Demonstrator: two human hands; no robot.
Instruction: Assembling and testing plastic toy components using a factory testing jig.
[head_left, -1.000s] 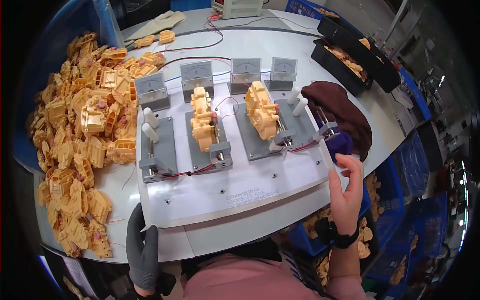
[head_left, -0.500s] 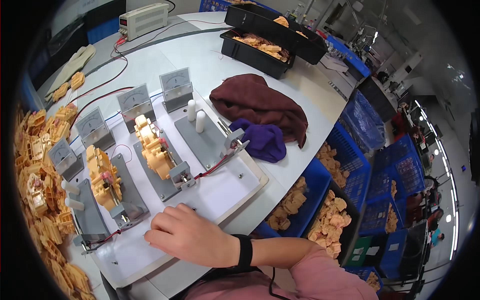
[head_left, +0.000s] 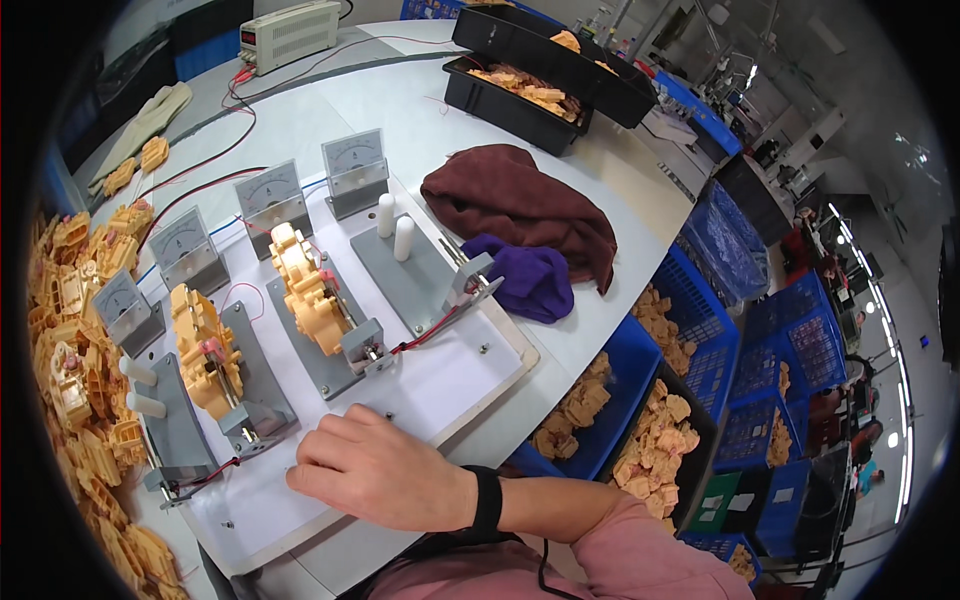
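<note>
My right hand (head_left: 375, 472), with a black band (head_left: 487, 500) at its wrist, rests at the front edge of a white test board (head_left: 455, 395). Its fingers are curled together, and no object shows in them. Nearest to it on the board are two yellow plastic gearbox-like assemblies, one on the left (head_left: 203, 355) and one in the middle (head_left: 305, 290), each seated on a grey plate fixture. The right fixture (head_left: 405, 275) carries only two white pegs (head_left: 403, 240). Several analog meters (head_left: 272, 200) stand along the board's far side. My left hand is out of view.
A heap of yellow plastic parts (head_left: 85, 400) covers the left side. A power supply (head_left: 290, 38) with red and black leads stands far left. Brown cloth (head_left: 520, 195) and purple cloth (head_left: 520, 280) lie right. Black trays (head_left: 510, 105) are behind; blue crates (head_left: 620, 370) of parts stand right.
The view has shifted very slightly. My right hand stays nearly still at the board's edge, and the assemblies remain in their fixtures.
</note>
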